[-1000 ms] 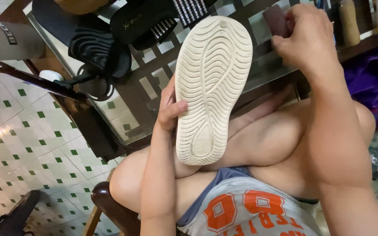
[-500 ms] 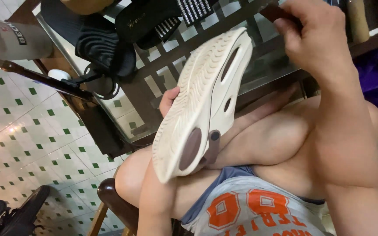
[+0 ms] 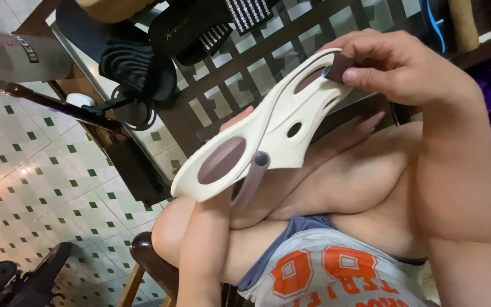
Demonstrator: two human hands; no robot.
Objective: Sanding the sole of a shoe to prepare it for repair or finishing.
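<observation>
We hold the cream clog (image 3: pixel 268 133) above our lap, long axis running from lower left to upper right, with our right hand (image 3: pixel 399 68) pinching its upper end and our left hand (image 3: pixel 240 122), mostly hidden behind it, supporting the middle.

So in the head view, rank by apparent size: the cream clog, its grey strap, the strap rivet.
1. Cream clog, held nearest the camera, which may inflate it.
2. Grey strap, partly hidden behind the clog.
3. Strap rivet, the smallest.
</observation>
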